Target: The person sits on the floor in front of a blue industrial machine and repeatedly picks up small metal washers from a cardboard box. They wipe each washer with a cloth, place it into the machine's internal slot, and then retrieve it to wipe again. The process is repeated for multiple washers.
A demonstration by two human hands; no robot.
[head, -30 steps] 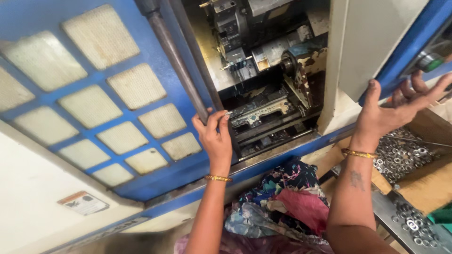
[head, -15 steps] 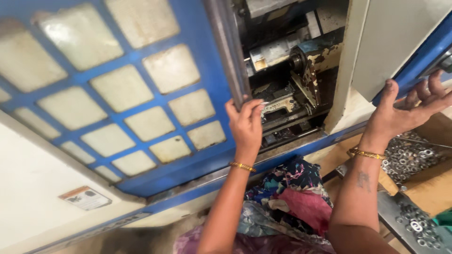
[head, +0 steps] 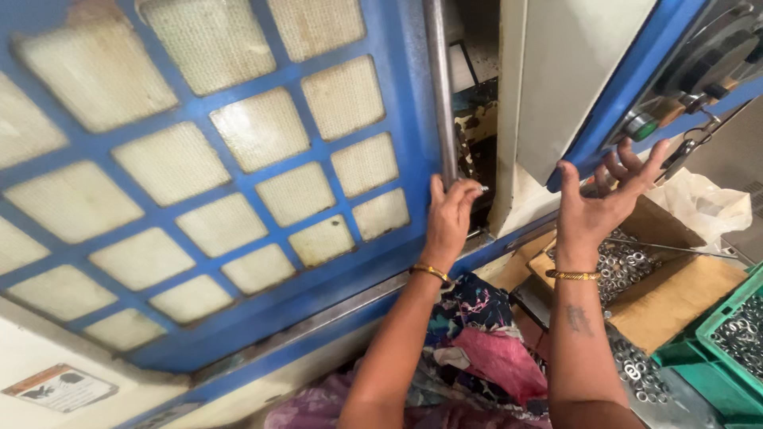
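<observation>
Hands raised at centre and centre right of the frame. Left hand (head: 449, 218) pressed on the metal bar handle (head: 439, 87) at the edge of the blue sliding door (head: 230, 183), fingers curled round it. Right hand (head: 598, 202) open, fingers spread, just under the blue-edged control panel (head: 628, 87). Cardboard box (head: 675, 286) of metal washers (head: 624, 262) lower right, beside a green crate (head: 735, 334).

Both forearms reach up and forward, each wrist ringed by a gold bangle. The left hand (head: 450, 218) is raised with its back to the camera, fingers curled. The right hand (head: 602, 206) is lifted, palm open, fingers spread and slightly bent.
</observation>
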